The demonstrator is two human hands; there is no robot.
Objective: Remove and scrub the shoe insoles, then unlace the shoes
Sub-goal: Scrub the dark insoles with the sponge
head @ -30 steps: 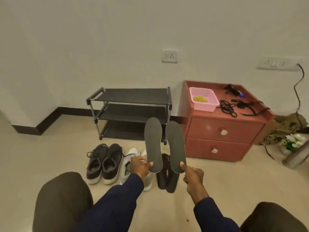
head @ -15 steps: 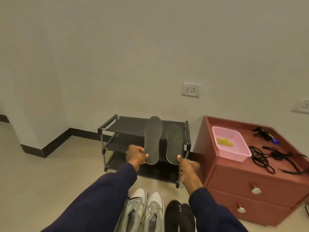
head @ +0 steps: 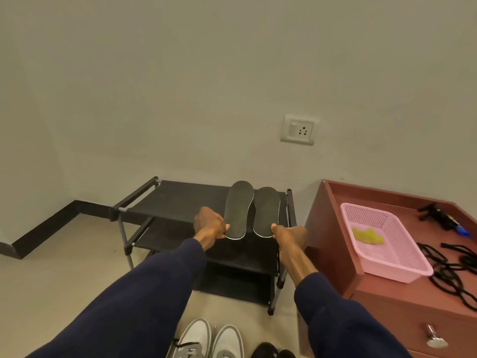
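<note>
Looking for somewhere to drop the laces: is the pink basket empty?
Not empty. The pink basket holds one yellow lump, perhaps a cloth, toward its far end.

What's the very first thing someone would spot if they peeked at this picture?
Probably the two dark insoles in the middle. The left hand pinches the left insole and the right hand pinches the right insole, side by side over the black shoe rack. After that, the pink basket on the red cabinet at the right stands out.
</note>
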